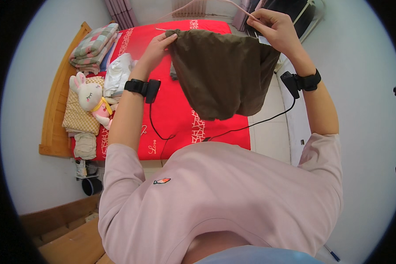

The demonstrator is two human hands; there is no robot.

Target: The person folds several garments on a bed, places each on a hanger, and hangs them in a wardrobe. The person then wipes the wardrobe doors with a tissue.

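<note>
A dark olive cloth garment hangs in front of me above the bed, its upper edge stretched sideways. My left hand pinches the garment's upper left corner, where the end of a thin pink clothes hanger sticks out. At the upper right, my right hand grips the hanger's sloping arm between thumb and fingers, above the garment's right corner. A small white tag shows at that corner. The top of the hanger is cut off by the picture's edge. Both wrists wear black straps with cabled devices.
Below lies a bed with a red cover. Along its wooden headboard are a folded plaid quilt, white clothing, a plush rabbit and a checked pillow. A black cable runs from my right wrist across the floor's edge.
</note>
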